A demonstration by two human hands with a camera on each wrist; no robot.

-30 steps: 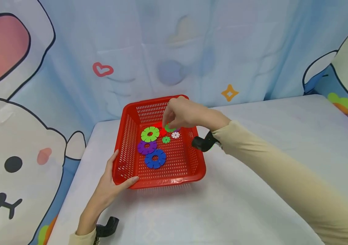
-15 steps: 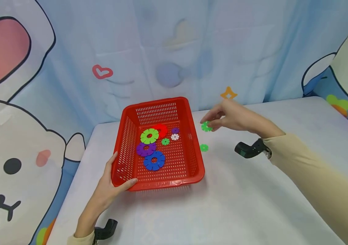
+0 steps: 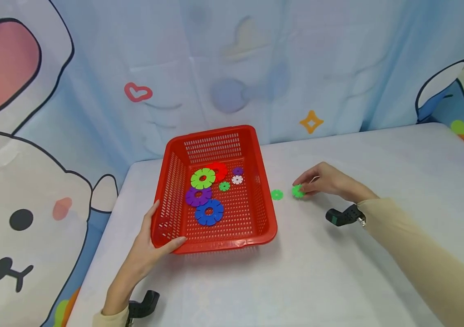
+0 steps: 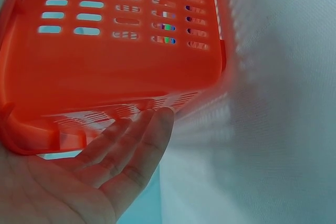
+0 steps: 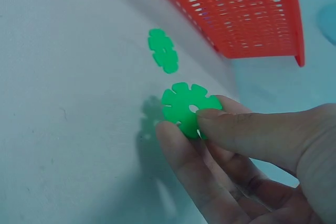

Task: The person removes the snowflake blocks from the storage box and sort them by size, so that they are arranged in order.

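Note:
My right hand [image 3: 325,182] pinches a green notched disc [image 5: 181,103] between thumb and fingers, just above the table. A second green disc [image 3: 277,195] lies on the table between that hand and the red basket [image 3: 215,245]. The left hand [image 3: 144,247] holds the basket's front left corner, thumb over the rim and fingers along the outer wall [image 4: 142,140]. Inside the basket lie a lime disc [image 3: 197,180], a red disc [image 3: 220,170], a purple disc [image 3: 193,198] and a blue disc [image 3: 204,217]. Small green [image 3: 224,186], white [image 3: 237,180] and purple [image 3: 238,170] discs lie there too.
White cloth covers the table [image 3: 338,281]. A blue printed curtain [image 3: 232,59] hangs along the back edge, with more printed cloth [image 3: 23,181] at the left. The basket stands between the two hands. Each wrist wears a black camera mount [image 3: 343,215].
From over the basket, my right hand has moved right with a green disc and lowered it toward the table. A second green disc came into sight on the table. The left hand stays on the basket.

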